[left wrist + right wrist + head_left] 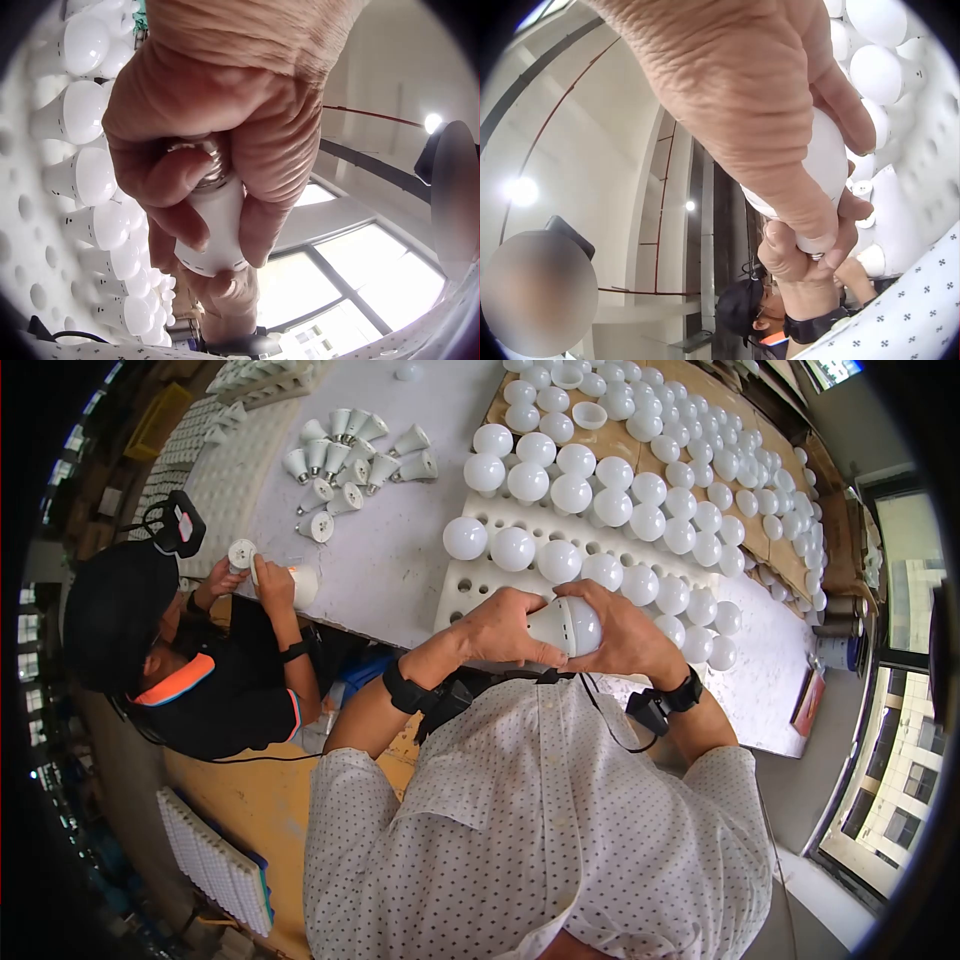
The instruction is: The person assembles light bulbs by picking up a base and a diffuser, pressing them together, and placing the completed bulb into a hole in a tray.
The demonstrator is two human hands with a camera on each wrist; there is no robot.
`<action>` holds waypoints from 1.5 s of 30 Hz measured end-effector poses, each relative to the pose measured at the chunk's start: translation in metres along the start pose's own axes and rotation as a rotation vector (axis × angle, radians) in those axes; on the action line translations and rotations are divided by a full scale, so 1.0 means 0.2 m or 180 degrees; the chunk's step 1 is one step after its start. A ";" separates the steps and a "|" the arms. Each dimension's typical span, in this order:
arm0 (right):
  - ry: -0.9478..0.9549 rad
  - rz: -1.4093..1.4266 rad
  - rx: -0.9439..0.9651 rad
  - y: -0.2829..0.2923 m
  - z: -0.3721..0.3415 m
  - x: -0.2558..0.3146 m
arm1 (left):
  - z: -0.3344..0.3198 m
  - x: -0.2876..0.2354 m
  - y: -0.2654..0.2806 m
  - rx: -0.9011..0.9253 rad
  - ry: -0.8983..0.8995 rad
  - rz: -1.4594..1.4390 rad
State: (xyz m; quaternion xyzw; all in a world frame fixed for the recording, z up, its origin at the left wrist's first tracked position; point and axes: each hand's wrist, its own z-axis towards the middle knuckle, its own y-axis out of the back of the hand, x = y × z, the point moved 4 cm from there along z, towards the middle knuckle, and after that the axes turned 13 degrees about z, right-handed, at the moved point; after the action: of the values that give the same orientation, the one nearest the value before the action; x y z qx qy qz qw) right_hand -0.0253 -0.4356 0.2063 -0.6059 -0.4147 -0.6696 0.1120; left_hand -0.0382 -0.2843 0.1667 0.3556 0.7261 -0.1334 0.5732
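Between both hands, in front of the chest, a white LED light bulb [549, 626] lies on its side in the head view. My left hand [500, 625] grips its base end; the left wrist view shows the fingers curled round the silver screw cap [217, 163] and the white housing [211, 225]. On the other end, my right hand [622, 632] holds the round white dome [582, 624], fingers and thumb wrapped round it. The right wrist view shows the dome [826, 154] partly hidden behind the right hand's fingers.
A white foam tray [462, 582] with holes holds rows of domed bulbs just beyond the hands. More domes stand on a cardboard sheet [640, 455] behind. Several bulb housings without domes [350, 455] lie on the table at left. Another person [215, 690] works there, holding a white part.
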 end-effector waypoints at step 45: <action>-0.0258 0.1642 -0.0886 -0.13 -0.11 -0.24 | 0.14 0.33 -0.24 0.1810 0.0200 -0.3397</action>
State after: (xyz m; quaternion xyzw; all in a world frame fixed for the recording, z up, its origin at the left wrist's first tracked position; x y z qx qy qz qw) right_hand -0.0468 -0.4522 0.1537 -0.7271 -0.1553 -0.6447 0.1777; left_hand -0.0550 -0.3122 0.0866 0.0854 0.7566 -0.5808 0.2880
